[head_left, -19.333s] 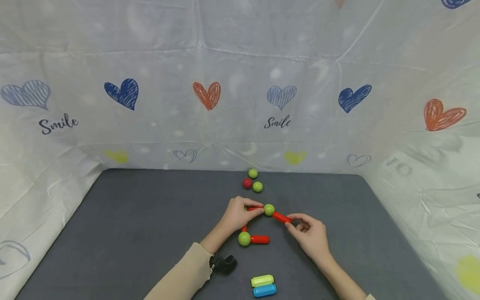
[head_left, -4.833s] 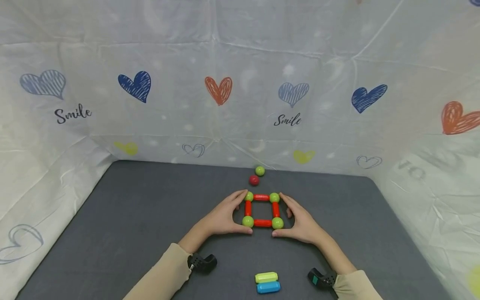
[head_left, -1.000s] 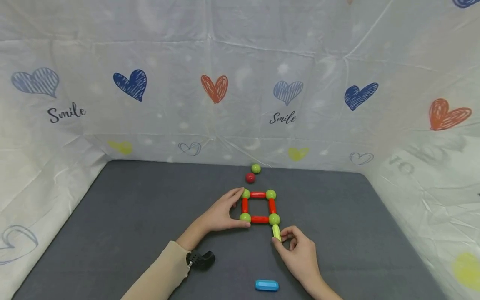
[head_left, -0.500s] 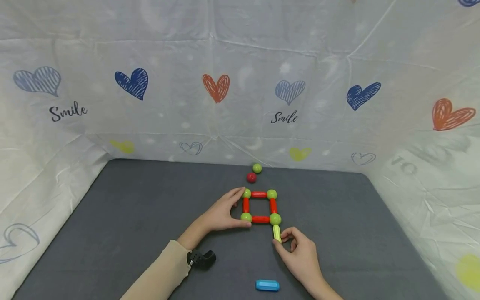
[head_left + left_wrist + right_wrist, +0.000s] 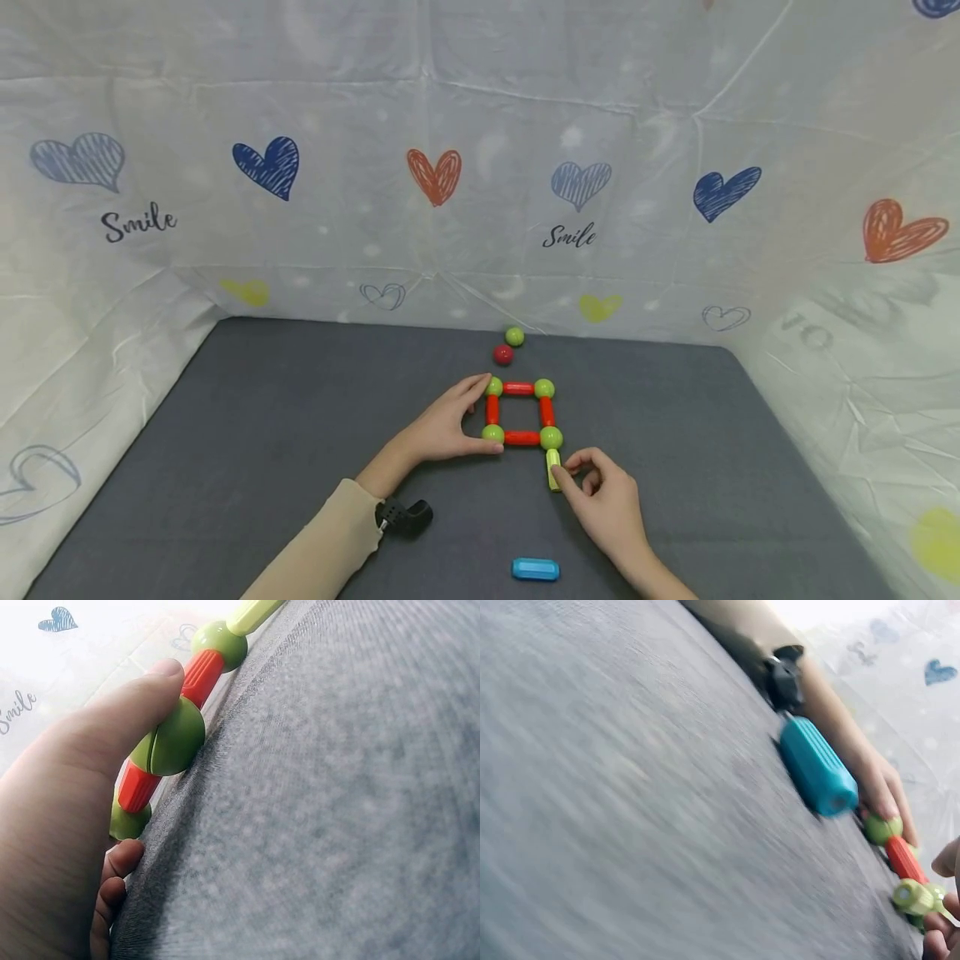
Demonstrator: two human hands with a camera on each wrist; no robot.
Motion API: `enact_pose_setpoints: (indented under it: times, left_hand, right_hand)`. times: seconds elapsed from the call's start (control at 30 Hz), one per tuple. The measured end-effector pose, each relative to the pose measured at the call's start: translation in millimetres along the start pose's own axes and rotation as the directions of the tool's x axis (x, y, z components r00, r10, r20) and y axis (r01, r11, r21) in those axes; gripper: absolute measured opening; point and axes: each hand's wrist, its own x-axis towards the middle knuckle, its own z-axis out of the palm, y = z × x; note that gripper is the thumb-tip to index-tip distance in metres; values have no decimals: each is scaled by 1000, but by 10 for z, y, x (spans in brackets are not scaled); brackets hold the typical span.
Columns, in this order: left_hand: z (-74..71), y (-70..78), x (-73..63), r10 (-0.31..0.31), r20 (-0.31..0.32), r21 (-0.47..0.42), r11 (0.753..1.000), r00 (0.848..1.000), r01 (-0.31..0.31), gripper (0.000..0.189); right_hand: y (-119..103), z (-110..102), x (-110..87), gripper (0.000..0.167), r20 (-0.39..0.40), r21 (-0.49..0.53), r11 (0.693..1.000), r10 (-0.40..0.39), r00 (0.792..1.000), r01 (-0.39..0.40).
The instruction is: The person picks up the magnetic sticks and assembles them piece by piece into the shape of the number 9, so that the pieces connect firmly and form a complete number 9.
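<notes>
Red rods (image 5: 522, 438) and green balls (image 5: 551, 437) of a magnetic building set form a square on the table. My left hand (image 5: 442, 429) grips its left side, thumb at the near-left ball (image 5: 172, 739) and fingertips at the far-left ball (image 5: 493, 387). From the near-right ball a yellow-green rod (image 5: 552, 465) points toward me. Beside that rod is my right hand (image 5: 607, 500), its thumb overlapping the rod's right edge in the head view. In the right wrist view, thumb (image 5: 946, 860) and fingers stand apart, with the rod's end (image 5: 912, 896) to their left.
A blue rod (image 5: 536, 569) lies on the grey table (image 5: 300, 417) nearer me. Behind the square sit a loose red ball (image 5: 503, 355) and a green ball (image 5: 514, 336). A white sheet printed with hearts (image 5: 434, 177) hangs behind the table.
My right hand has shifted slightly right and its thumb has slid off the yellow-green rod's near end. Earlier it pinched that rod, which previously lay by the blue one. My left hand stays put.
</notes>
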Motion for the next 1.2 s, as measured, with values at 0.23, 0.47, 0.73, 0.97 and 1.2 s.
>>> enact_pose_setpoints:
  times: [0.23,0.47,0.73,0.97,1.2]
  left_hand:
    - [-10,-11,-5,-16,3,4,1000,1000,16,113]
    - [-11,18,-12,-11,10,3,1000,1000,11,113]
    - [-43,31,2,-6,-2,12,1000,1000,6,113]
    - [-6,19,-16,4,5,10,1000,1000,-5,114]
    - [0,5,-37,0,8,9,1000,1000,0,113]
  right_hand:
    - [-14,12,406,15,2,50,998,-35,999,35]
    - [-129,145,931,27,17,67,996,-65,998,64]
    - [-269,364,1667,44,81,107,988,99,992,-107]
    - [-214,595,2028,53,130,100,980,157,979,-170]
    - [-201,767,2113,53,161,121,967,204,965,-225]
